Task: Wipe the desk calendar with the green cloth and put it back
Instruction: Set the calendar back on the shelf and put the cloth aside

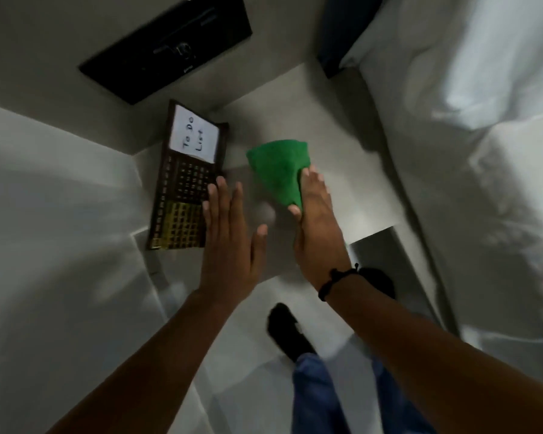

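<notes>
Desk calendar (187, 180) (white "To Do List" note on top) stands on pale bedside table (342, 183), by wall. Left hand (229, 242) spread flat, empty, fingertips overlapping its edge. Right hand (317, 227) pinches green cloth (278, 169) just beside. Step: likely pre-wipe; next, steady calendar, bring cloth across.

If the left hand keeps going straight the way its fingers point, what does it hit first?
Most likely the desk calendar. The left hand is open and flat, its fingertips already overlapping the calendar's right edge in the picture. Its height above the calendar is unclear, so it may pass over it rather than touch.
</notes>
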